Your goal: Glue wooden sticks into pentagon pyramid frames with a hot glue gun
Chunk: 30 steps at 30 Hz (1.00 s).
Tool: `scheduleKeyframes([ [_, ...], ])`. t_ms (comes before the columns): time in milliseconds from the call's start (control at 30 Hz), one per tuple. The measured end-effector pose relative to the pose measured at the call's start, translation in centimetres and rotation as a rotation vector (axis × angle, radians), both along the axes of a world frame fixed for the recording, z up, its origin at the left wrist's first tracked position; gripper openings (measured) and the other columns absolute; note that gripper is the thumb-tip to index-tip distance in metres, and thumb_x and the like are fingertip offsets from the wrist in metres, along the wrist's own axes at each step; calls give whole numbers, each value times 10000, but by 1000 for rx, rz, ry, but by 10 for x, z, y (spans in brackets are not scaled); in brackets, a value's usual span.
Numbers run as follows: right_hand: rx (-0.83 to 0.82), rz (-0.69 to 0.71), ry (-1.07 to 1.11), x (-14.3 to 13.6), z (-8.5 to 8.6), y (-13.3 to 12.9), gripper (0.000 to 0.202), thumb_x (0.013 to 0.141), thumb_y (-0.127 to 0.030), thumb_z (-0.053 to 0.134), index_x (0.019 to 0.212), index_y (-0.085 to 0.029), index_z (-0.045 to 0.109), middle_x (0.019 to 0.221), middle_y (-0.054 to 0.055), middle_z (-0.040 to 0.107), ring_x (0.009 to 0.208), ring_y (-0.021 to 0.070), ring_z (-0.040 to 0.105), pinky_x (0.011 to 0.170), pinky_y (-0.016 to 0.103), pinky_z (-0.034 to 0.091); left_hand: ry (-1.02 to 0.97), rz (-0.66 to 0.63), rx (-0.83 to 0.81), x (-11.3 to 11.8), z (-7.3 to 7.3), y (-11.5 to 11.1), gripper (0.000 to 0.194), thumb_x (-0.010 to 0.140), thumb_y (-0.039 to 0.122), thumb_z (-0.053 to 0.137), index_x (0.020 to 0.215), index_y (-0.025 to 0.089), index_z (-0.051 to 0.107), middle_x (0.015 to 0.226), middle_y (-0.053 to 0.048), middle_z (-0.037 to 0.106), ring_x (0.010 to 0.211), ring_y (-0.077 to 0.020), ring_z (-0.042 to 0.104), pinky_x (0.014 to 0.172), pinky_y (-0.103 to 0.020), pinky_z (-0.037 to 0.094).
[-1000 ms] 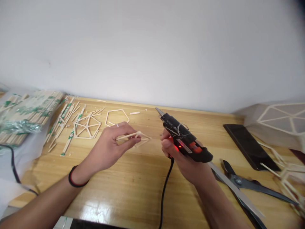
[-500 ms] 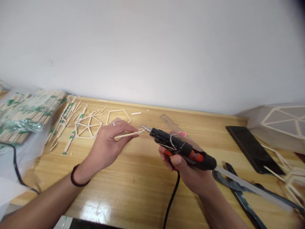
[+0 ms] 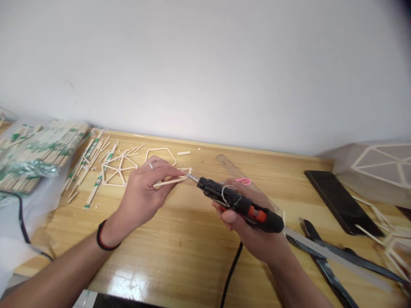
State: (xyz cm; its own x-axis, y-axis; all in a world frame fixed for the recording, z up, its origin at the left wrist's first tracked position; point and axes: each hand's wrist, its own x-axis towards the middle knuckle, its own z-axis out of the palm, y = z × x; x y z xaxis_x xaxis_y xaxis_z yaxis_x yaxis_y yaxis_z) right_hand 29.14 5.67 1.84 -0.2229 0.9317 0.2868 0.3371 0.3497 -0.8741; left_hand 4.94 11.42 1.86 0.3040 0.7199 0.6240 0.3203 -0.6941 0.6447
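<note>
Between thumb and fingers, my left hand [image 3: 147,188] pinches a small frame of wooden sticks [image 3: 168,182], partly hidden by the fingers. My right hand [image 3: 247,226] is wrapped round a black and orange glue gun [image 3: 240,205], its metal tip [image 3: 192,177] at the sticks beside my left fingertips. A long clear glue stick [image 3: 334,254] sticks out of the gun's back. Behind my left hand, a five-sided stick frame [image 3: 160,149] lies on the table, and a pentagon with inner spokes [image 3: 119,170] lies left of it.
Bagged chopsticks [image 3: 48,147] and loose sticks [image 3: 91,158] lie at the left. A clear ruler [image 3: 226,162] with a pink item [image 3: 244,181] lies behind the gun. A black phone [image 3: 342,201], dark pliers-like tool [image 3: 330,273] and stick structures [image 3: 398,239] are at the right.
My right hand and the glue gun have moved slightly left and the tip has dropped onto the sticks. The stick frame in my left hand has tilted a little, showing its far corner.
</note>
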Motion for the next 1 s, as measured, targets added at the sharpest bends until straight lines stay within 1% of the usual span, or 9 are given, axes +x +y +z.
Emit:
scheduleKeyframes([
  [100,95,-8,-87,-1,3,2,420,1017,-573,623,785,-227,575,720,-22,530,607,145,494,567,308,361,25,15,52,-1,-2,1,131,926,96,772,1015,187,806,925,-56,818,887,-172,707,827,-300,565],
  [200,173,-15,-140,0,3,2,346,1014,-483,659,797,-230,564,731,-26,544,617,144,515,574,295,379,73,43,137,-2,-3,2,172,931,78,753,1053,190,802,955,-65,822,900,-183,704,816,-313,569],
  [300,232,-15,-165,-1,0,3,304,995,-397,700,807,-237,524,734,-43,522,618,131,509,579,273,376,137,84,235,-2,-4,3,175,932,73,744,1057,186,789,952,-71,818,889,-193,682,794,-322,571],
  [400,272,-32,-211,-3,-2,3,302,979,-331,724,820,-241,484,746,-53,490,622,119,496,578,250,366,221,125,314,-2,-4,4,170,923,57,739,1038,178,770,937,-70,816,875,-203,661,780,-330,570],
  [533,306,-21,-323,-7,-2,3,302,987,-334,720,829,-241,481,756,-46,473,619,121,484,562,234,374,312,149,341,-3,-6,4,199,895,10,712,1002,173,752,939,-76,816,875,-228,656,766,-353,568],
  [767,387,-47,-507,-16,-4,1,325,1050,-421,625,805,-229,533,749,-26,500,567,126,499,516,246,361,393,193,280,-3,-9,3,194,872,5,696,936,180,749,870,-57,805,828,-234,648,721,-353,557],
  [867,365,-40,-503,-18,-6,0,322,1047,-420,629,806,-222,552,757,-25,502,568,122,503,523,241,374,399,200,273,-2,-10,3,178,878,19,692,926,181,750,865,-57,802,829,-237,645,715,-353,554],
  [1000,314,-29,-386,-17,-4,0,291,1009,-376,695,811,-230,541,756,-33,494,589,120,494,542,231,387,378,209,256,-4,-10,4,182,908,38,661,922,190,760,855,-49,802,828,-230,640,717,-347,548],
])
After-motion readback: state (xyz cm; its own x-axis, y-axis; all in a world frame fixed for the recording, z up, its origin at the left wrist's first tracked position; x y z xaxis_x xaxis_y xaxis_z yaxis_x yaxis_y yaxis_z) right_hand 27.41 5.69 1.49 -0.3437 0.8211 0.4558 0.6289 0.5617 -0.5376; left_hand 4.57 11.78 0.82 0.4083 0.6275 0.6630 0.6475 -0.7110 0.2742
